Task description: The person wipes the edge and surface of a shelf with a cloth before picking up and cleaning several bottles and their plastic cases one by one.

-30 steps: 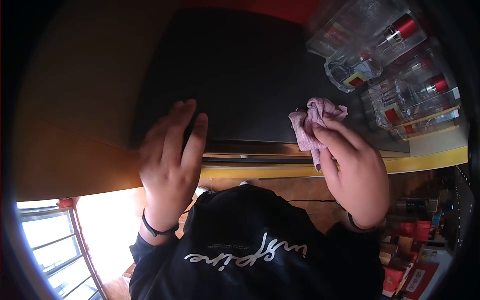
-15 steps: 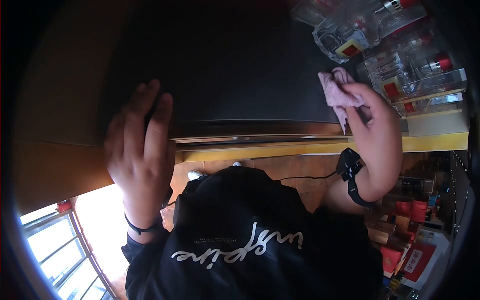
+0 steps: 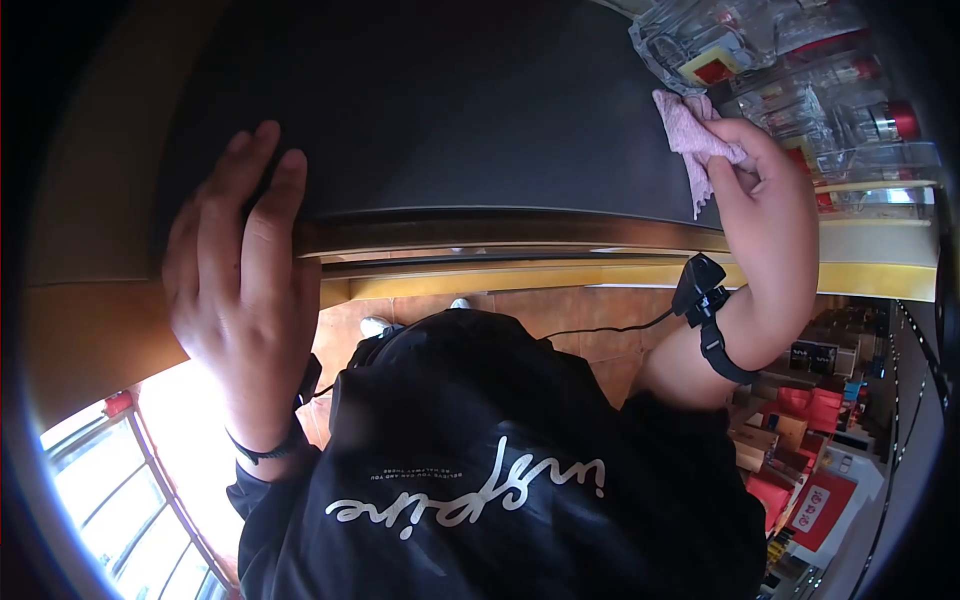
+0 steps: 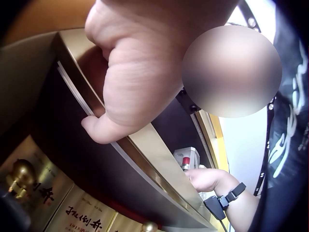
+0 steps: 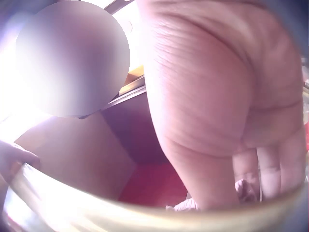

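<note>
My right hand [image 3: 768, 200] pinches a crumpled pink cloth [image 3: 690, 130] between thumb and fingers, at the right side of a dark shelf top [image 3: 430, 110]. Part of the cloth hangs toward the front edge. My left hand [image 3: 235, 260] rests at the left end of that edge, its fingers stretched over the dark top. In the left wrist view, the left thumb [image 4: 99, 129] reaches down over the gold-coloured front rim [image 4: 159, 150]. The right wrist view shows the right palm [image 5: 207, 96] large, with only bits of the cloth [image 5: 183, 205] below it.
Clear display boxes [image 3: 780, 100] with glass bottles and red caps crowd the right side, close to the cloth. A yellow strip [image 3: 870, 280] runs along the front. Below the shelf stand boxes with dark lettering [image 4: 82, 215]. Red boxes [image 3: 820, 510] lie at lower right.
My right hand has carried the cloth rightward, nearer the clear boxes, and the wrist strap has come into sight. My left hand sits further left in the view, which has itself shifted.
</note>
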